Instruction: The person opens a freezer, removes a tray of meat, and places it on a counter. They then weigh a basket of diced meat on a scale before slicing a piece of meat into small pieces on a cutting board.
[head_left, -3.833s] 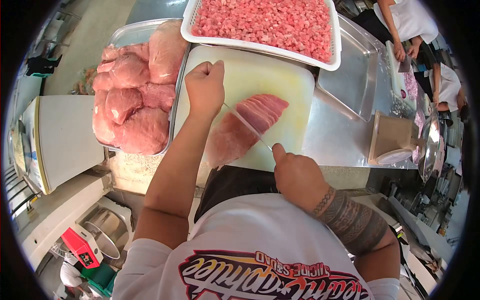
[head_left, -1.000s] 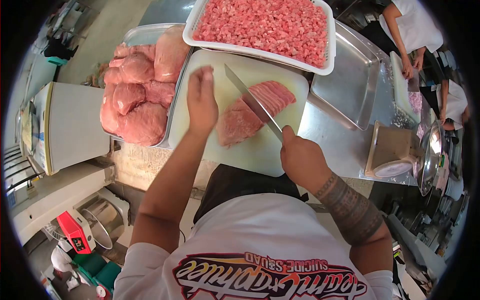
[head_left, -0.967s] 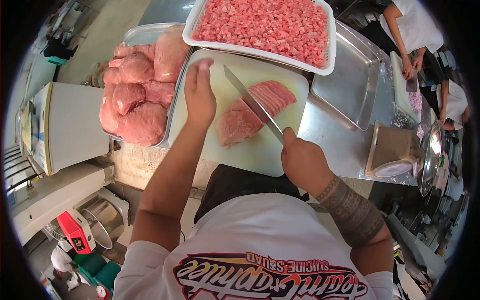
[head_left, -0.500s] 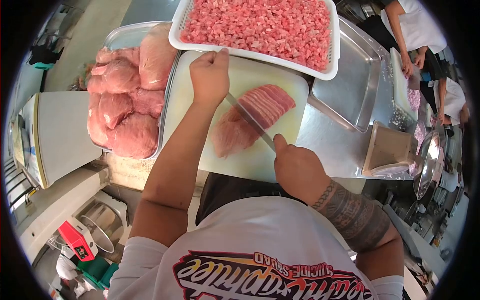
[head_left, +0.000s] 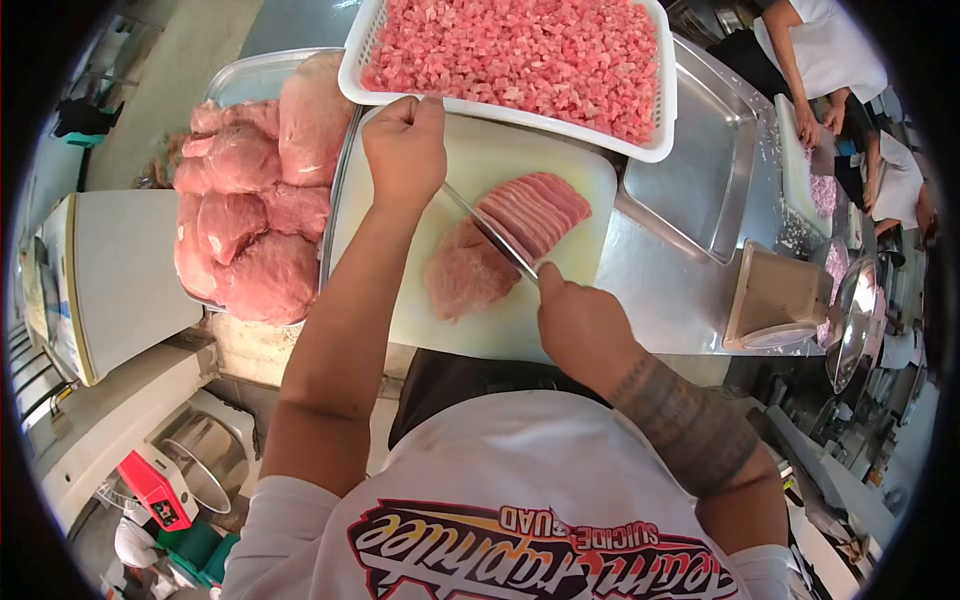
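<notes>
A slab of raw meat [head_left: 475, 265] lies on the white cutting board [head_left: 400, 320], its upper right part cut into several thin, evenly spaced slices. A long narrow knife [head_left: 492, 237] lies slantwise across the meat, where the slices meet the uncut lower left portion. My right hand [head_left: 585, 325] is closed round its near end. The knife's far end disappears beneath my left hand [head_left: 405, 145], which is closed in a fist around it at the board's upper left. My left fist sits just below the rim of a white plastic basket [head_left: 510, 108] filled with diced meat [head_left: 510, 60].
Left of the board, a metal tray [head_left: 235, 72] holds several large raw meat pieces [head_left: 255, 210]. A shallow steel tray [head_left: 690, 160] and a beige box-shaped object [head_left: 775, 297] are on the right. Farther right, people [head_left: 830, 60] work at another board [head_left: 795, 170].
Both hands and the knife have shifted slightly to the left, and the blade now looks more tilted. The slab and its slices have stayed nearly in place.
</notes>
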